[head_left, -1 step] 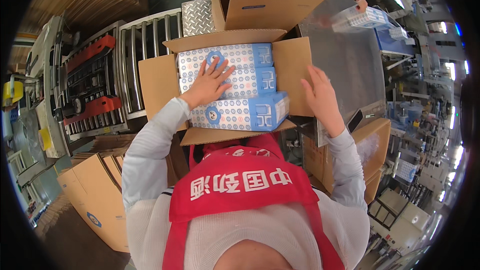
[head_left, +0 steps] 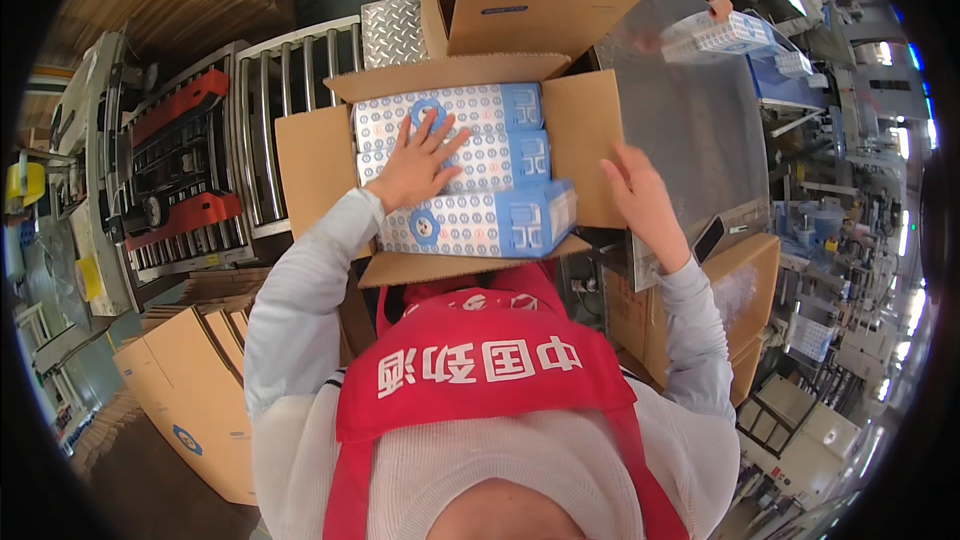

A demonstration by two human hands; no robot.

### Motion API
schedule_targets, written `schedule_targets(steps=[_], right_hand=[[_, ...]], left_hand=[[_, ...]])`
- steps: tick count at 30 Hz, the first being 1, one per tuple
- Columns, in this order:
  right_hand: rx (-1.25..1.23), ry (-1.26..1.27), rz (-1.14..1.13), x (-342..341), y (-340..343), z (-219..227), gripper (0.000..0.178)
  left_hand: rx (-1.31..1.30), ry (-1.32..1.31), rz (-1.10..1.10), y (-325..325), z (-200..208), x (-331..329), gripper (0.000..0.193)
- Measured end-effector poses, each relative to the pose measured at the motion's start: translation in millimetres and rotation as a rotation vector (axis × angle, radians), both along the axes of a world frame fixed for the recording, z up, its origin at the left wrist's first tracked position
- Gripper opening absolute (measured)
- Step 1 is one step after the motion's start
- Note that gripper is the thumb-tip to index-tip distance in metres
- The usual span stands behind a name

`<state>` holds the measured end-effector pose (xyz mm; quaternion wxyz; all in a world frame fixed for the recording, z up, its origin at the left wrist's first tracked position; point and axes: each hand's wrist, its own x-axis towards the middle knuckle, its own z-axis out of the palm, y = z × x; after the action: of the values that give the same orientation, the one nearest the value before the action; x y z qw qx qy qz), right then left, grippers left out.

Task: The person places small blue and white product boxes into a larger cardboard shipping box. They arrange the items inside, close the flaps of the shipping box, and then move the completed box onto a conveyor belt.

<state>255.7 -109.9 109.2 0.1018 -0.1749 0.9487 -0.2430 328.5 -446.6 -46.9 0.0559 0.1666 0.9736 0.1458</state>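
Flanking: empty open carton [head_left: 530, 0] behind, roller conveyor [head_left: 290, 130] left. Blue-and-white patterned packs [head_left: 480, 155], three rows, inside open cardboard box [head_left: 310, 165]. Left hand [head_left: 415, 165] spread flat on packs; right hand [head_left: 640, 200] open against right flap.

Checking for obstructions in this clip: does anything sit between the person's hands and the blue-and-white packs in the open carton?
Nothing visible. The left hand lies flat on the blue-and-white packs in the open carton. The right hand is at the carton's right flap, beside the packs.
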Motion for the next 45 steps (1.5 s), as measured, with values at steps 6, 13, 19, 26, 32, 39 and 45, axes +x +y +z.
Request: schedule_targets(steps=[6, 13, 19, 26, 32, 39, 45], right_hand=[[-0.342, -0.911, 0.011, 20, 8, -74, 0.069], [-0.210, -0.784, 0.054, 6, -4, -62, 0.075], [-0.483, -0.977, 0.145, -7, -29, -42, 0.084], [0.143, 0.061, 0.544, 6, 11, -96, 0.089], [0.255, 0.295, 0.719, -10, 28, -155, 0.075], [-0.333, 0.371, -0.044, -60, 69, -102, 0.040], [-0.484, -0.373, 0.153, -50, 3, -91, 0.061]], left_hand=[[0.595, 0.051, -0.307, -22, 22, 34, 0.075], [0.202, -0.003, -0.241, 9, 50, 83, 0.085], [0.266, -0.082, -0.158, 9, 114, 82, 0.088], [-0.027, -0.104, -0.377, -37, 65, 126, 0.064], [-0.127, -0.074, -0.364, -45, 29, 122, 0.056], [0.296, 0.074, 1.043, -109, 30, 184, 0.062], [0.629, -0.420, 0.657, -44, 122, 116, 0.068]])
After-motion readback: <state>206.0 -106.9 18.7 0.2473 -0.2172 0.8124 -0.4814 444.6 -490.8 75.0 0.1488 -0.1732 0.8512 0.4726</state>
